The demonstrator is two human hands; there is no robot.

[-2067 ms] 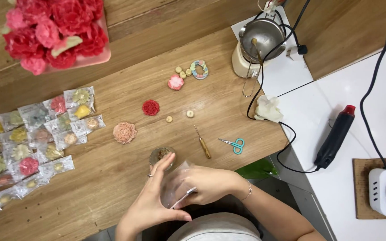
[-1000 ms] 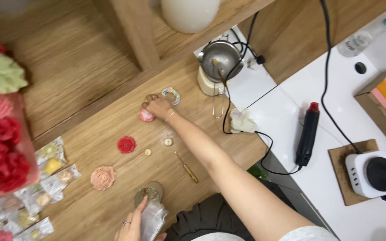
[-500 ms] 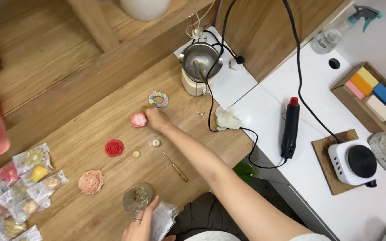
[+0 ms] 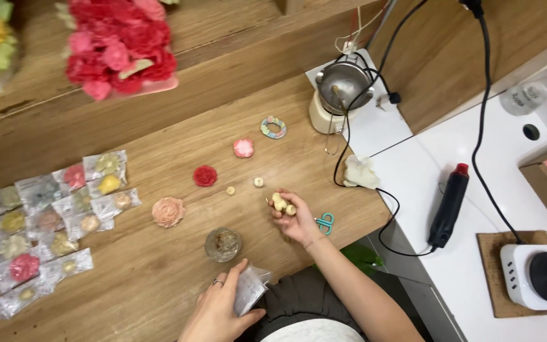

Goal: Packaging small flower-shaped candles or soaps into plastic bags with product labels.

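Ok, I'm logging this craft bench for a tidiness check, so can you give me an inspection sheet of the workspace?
Surface: wooden table, beside it a white counter.
Job's things: small pale pieces in the right hand; clear bag in the left hand.
Clutter: red flower, pink flower, peach flower, pastel ring, round dish, bagged flowers, teal scissors.
Hands: right closed on the pieces, left closed on the bag.
Cables: black cord runs from the metal pot across the table edge.
Surroundings: black tool with red tip, white hotplate, red and pink bouquet.
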